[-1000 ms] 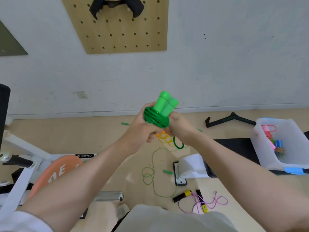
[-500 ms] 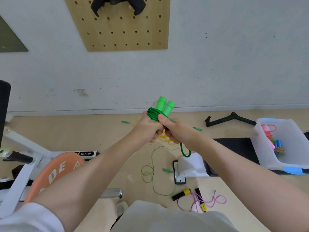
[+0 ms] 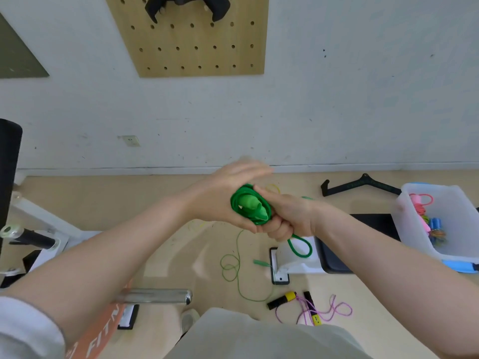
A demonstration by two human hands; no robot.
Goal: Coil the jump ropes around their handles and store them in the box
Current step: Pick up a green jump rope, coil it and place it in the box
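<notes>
The green jump rope (image 3: 250, 204) is held in front of the body between both hands, above the floor (image 3: 77, 200). Its two handles lie side by side, with their long axis running from upper left to lower right and their ends turned toward the camera. The cord is seen wound around them in several turns, and one loose loop (image 3: 300, 246) hangs below the right hand. The right hand (image 3: 287, 216) is clenched around the bundle from below, its thumb laid along the coil. The left hand (image 3: 228, 195) is pressed against the far side of the bundle with straight fingers, which are blurred.

Nearest the camera, an orange plate (image 3: 103, 330) is seen at the lower left, and the letters "FITN" are read on it; the rest is cut off. A metal bar (image 3: 155, 296) lies just beside it. Two more ropes are counted on the floor: a purple rope (image 3: 324, 310) with black and yellow handles, and a thin green cord (image 3: 233, 270) left uncoiled.

Farther right, one clear box (image 3: 414, 229) with a blue edge is seen, and coiled ropes in pink and blue lie inside it.

On the wall, one wooden pegboard (image 3: 189, 45) is hung, and one white socket (image 3: 131, 141) is set low at the left.
</notes>
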